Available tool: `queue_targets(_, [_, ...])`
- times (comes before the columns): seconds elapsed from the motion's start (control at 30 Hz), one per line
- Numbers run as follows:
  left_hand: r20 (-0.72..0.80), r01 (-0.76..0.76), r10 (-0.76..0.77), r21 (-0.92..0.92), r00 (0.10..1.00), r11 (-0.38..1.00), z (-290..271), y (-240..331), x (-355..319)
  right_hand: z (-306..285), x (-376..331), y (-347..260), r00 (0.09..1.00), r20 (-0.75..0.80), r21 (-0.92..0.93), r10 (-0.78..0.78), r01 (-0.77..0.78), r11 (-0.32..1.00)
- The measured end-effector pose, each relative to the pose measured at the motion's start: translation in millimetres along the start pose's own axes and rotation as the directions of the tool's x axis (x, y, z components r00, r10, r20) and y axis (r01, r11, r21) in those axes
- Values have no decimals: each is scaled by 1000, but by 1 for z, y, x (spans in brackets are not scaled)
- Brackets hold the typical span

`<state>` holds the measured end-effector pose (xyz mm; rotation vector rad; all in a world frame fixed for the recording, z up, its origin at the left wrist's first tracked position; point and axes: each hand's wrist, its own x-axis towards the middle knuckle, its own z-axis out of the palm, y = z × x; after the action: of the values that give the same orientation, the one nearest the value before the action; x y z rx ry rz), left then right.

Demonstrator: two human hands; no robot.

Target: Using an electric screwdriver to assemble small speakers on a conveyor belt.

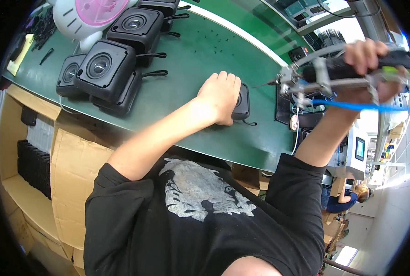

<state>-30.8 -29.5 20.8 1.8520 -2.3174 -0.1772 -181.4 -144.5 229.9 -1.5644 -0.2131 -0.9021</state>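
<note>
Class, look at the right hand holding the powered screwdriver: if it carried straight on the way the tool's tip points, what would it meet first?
The right hand aims the powered screwdriver leftward, toward the left hand covering a black speaker. It would probably meet that speaker or the hand first, though depth is unclear.

Six black speaker housings show on the green tabletop (191, 60): five grouped at the upper left of the frame (104, 69) and one under the left hand (220, 97) at centre (242, 102). One electric screwdriver (347, 71) sits in the right hand (368, 62) at upper right. One white-and-pink toy (92, 16) stands at the top left. Small black screws (214, 39) lie scattered, too small to count.
</note>
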Motion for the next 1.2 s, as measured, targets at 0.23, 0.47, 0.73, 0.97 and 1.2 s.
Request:
queue_targets(0.23, [-8,13,-13,-45,1000,999,0,0,0,6,-9,-56,980,183,30,82,-89,996])
queue_targets(0.47, [-16,4,-4,-36,1000,999,1,-1,-1,26,-21,-34,989,86,-42,121,-117,992])
queue_targets(0.73, [-35,11,-12,-41,999,999,1,0,-3,14,-32,-12,953,270,-3,139,-144,990])
queue_targets(0.97, [-44,3,-7,-75,999,997,-1,0,-1,23,-52,0,979,159,-7,130,-131,991])
queue_targets(1.2, [-86,4,-10,-74,996,997,2,-2,-3,25,-50,2,974,177,-24,138,-136,990])
